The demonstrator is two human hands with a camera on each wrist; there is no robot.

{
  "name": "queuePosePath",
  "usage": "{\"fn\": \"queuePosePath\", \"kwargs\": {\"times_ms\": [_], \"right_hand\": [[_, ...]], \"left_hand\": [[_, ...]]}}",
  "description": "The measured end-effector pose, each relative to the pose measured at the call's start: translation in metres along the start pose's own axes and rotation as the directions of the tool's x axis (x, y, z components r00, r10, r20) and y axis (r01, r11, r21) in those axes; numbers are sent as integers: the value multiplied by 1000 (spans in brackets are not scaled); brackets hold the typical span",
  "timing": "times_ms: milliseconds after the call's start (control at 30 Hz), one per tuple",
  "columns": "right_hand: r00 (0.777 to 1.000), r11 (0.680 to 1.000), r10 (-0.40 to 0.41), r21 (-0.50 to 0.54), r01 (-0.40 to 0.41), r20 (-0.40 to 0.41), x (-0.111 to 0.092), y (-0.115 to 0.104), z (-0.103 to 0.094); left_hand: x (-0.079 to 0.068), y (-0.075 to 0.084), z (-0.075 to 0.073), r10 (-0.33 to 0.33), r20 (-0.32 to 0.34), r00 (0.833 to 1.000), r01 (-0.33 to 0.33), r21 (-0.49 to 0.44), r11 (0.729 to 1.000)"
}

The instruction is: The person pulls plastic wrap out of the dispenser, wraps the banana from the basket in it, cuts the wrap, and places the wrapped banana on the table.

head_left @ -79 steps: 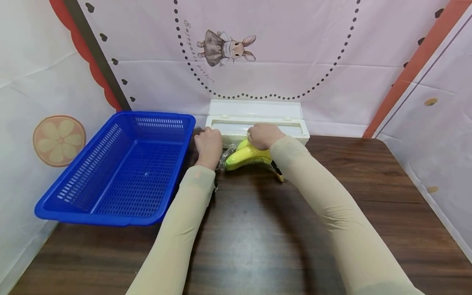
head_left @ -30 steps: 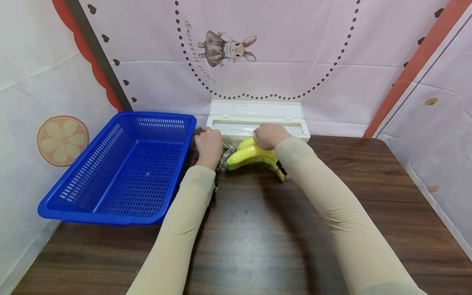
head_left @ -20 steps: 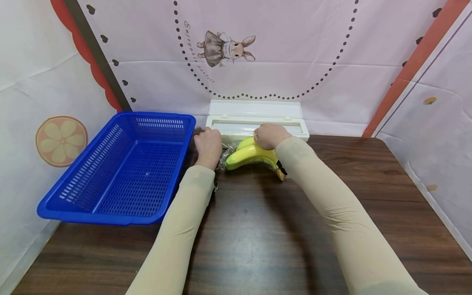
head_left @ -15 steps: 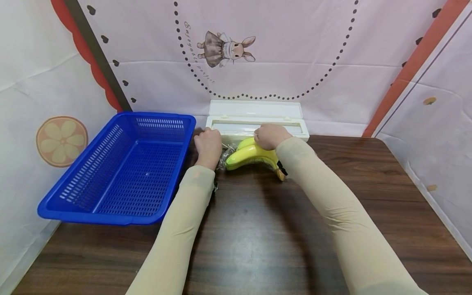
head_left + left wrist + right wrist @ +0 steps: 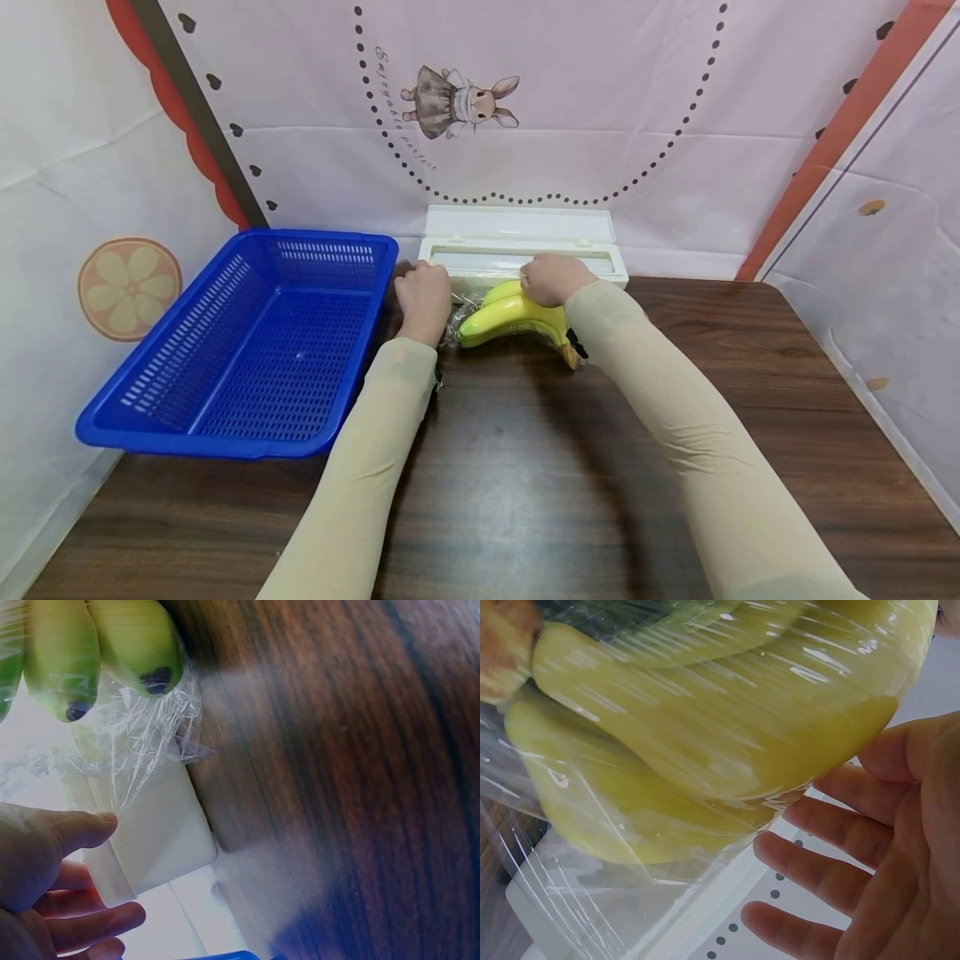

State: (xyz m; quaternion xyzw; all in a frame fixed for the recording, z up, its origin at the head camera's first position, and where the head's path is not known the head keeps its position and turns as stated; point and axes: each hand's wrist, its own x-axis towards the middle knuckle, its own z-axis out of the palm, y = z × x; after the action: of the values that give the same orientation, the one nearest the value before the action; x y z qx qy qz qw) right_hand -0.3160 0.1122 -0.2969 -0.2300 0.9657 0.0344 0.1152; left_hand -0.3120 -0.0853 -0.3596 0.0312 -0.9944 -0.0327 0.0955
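A bunch of yellow bananas point(image 5: 510, 317) with green tips lies wrapped in clear cling film point(image 5: 705, 727), in front of a long white cling film box point(image 5: 480, 283) with its lid raised. My left hand point(image 5: 425, 300) grips the left end of the box. In the left wrist view its thumb point(image 5: 82, 829) lies along the box edge, the other fingers behind the corner. My right hand point(image 5: 553, 279) is on the far side of the bananas, before the box. In the right wrist view its thumb and forefinger pinch the film by the bananas, the other fingers spread.
A blue perforated plastic basket point(image 5: 247, 367) stands left of my left forearm. The dark wooden table point(image 5: 510, 483) runs toward me and to the right. A printed cloth point(image 5: 585, 100) hangs close behind the box.
My right hand has moved slightly right along the box, and the bananas have shifted a little right with it. The left hand keeps its place at the box end.
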Motion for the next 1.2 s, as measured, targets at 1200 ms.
{"fn": "queuePosePath", "kwargs": {"times_ms": [1200], "right_hand": [[999, 997, 46, 63, -45, -4, -8, 12, 4]], "left_hand": [[-1, 1, -1, 0, -2, 1000, 0, -4, 1000]]}}
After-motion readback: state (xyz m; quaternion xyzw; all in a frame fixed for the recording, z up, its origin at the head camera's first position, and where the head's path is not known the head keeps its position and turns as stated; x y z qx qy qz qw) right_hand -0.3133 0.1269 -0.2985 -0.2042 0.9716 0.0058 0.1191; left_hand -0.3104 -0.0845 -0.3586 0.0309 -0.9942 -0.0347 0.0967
